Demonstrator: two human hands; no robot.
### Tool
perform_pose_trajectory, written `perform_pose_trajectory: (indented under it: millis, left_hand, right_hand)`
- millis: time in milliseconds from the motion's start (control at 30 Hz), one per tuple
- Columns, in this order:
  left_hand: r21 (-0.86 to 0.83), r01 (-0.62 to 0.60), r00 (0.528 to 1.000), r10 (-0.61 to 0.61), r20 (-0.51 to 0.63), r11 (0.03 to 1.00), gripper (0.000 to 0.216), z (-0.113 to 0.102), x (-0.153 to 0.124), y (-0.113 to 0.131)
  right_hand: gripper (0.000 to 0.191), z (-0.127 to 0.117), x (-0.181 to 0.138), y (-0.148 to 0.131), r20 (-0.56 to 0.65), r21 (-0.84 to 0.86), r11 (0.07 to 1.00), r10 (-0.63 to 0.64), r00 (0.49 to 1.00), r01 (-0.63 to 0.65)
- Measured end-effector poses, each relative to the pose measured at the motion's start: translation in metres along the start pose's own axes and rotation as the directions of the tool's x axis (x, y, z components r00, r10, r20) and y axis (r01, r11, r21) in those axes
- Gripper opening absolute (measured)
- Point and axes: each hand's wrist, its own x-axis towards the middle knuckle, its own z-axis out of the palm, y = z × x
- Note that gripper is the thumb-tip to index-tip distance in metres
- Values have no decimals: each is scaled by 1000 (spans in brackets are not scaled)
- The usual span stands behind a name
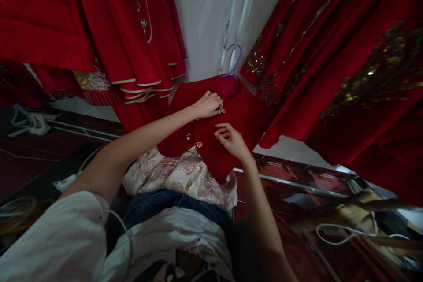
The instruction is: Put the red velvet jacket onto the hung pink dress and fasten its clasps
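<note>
A small red jacket [244, 121] with jewelled buttons lies in front of me, a purple hanger [235, 59] sticking out of its collar. My left hand [209, 105] is closed on the jacket's front edge, its fingertips beside the upper jewelled button [222, 111]. Over the jacket's front, lower and to the right, my right hand [230, 140] is open with loosely bent fingers and holds nothing. Another jewelled button [198, 144] shows at the lower front edge. Pale patterned cloth [178, 174] lies under the jacket, across my lap.
Red garments with pale-edged hems [148, 66] hang at the left. More red garments with gold embroidery [370, 79] hang at the right. Behind the hanger stands a pale panel [201, 17]. A white cable [346, 233] loops over blurred items at lower right.
</note>
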Motion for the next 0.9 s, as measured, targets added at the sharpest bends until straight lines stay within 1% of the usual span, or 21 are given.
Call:
perform_pose_trajectory:
  millis: [100,233,300,367,400,467,500,533,567,600,667,700,733,767,800,833,867,900]
  left_hand:
    - [-11,-13,1000,13,25,1000,16,-4,3,-1]
    - [11,-17,999,17,29,1000,15,-5,7,-3]
    - [22,-20,1000,19,17,1000,15,-4,7,-4]
    - [45,-28,1000,29,-3,999,16,-3,7,-5]
    - [66,-41,999,42,-11,997,18,-3,7,-4]
    - [121,-76,997,78,-16,990,22,-3,7,-3]
    - [148,-94,995,97,-9,984,25,-4,7,-1]
    - [169,-109,994,110,5,980,28,-5,7,0]
    - [182,-113,994,111,25,977,31,-6,7,0]
    - [188,-104,994,97,46,977,33,-7,6,1]
    - [197,-50,995,33,89,979,37,-9,3,-2]
    - [205,-8,994,-15,108,979,39,-9,1,-5]
    - [215,38,990,-66,128,976,39,-9,-1,-9]
    - [224,80,983,-114,145,971,38,-9,-3,-14]
    - [224,117,975,-155,161,968,36,-8,-5,-21]
    - [202,152,968,-187,168,967,32,-8,-6,-30]
    - [143,175,966,-198,164,974,29,-7,-7,-39]
    - [57,186,969,-192,155,981,26,-6,-7,-50]
  right_hand:
    - [31,-1,0,-2,3,-8,1000,1,1000,-1]
    - [28,-2,-1,-4,35,-26,1000,14,999,-13]
    - [27,-1,-2,-4,8,-54,998,-11,1000,11]
    - [30,1,-2,-4,-110,-121,991,-74,991,61]
    - [33,3,1,-5,-198,-157,984,-116,973,85]
    - [38,6,11,-9,-377,-198,973,-189,907,120]
    - [40,7,20,-13,-443,-188,972,-210,872,138]
    - [41,9,30,-16,-481,-160,974,-218,849,160]
    - [42,11,43,-20,-495,-118,977,-212,843,177]
    - [44,12,56,-22,-484,-63,981,-191,854,184]
    - [51,16,81,-25,-409,50,989,-104,906,136]
    - [55,18,91,-24,-390,89,993,-37,920,78]
    - [62,19,98,-22,-390,104,995,41,920,0]
    - [70,20,102,-18,-413,93,992,119,903,-88]
    - [77,19,102,-14,-458,59,983,182,870,-174]
    - [82,17,101,-9,-520,8,969,215,827,-247]
    - [84,13,98,-5,-587,-50,954,213,781,-297]
    - [82,8,94,0,-646,-111,941,176,742,-320]
